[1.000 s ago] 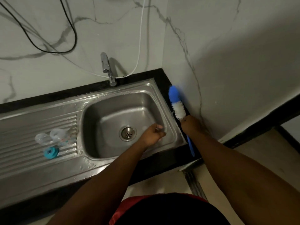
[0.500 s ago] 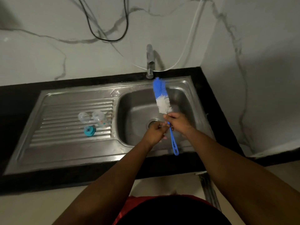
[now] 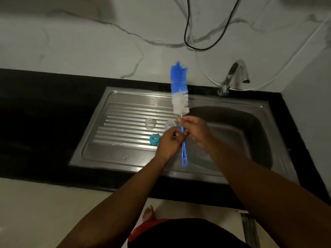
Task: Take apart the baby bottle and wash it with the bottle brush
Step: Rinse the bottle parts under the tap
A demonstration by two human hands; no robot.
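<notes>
Marble-patterned wall [image 3: 89, 42] behind; a black cable [image 3: 186, 33] and a white hose [image 3: 286, 68] hang across it. Black counter [image 3: 44, 122] carries a steel sink [image 3: 232, 102], basin to the right and ribbed drainboard [image 3: 125, 111] to the left. Tap [image 3: 232, 76] stands at the back rim, above the basin.

Brush [image 3: 179, 90] is held nearly upright over the line where drainboard meets basin, with blue bristles at the top, white bristles below and the blue handle pointing down.

Right hand [image 3: 195, 131] grips the handle just under the bristles, fingers and thumb curled round it. Left hand [image 3: 168, 142] sits just beside it, fingers curled at the handle; whether they actually pinch it cannot be told, as the contact is blurred.

On the drainboard the bottle lies in parts: the clear bottle [image 3: 170, 124], largely hidden behind the hands; a clear dome cap [image 3: 150, 123] near it to the left; and a teal ring [image 3: 154, 139] in front of the cap.
</notes>
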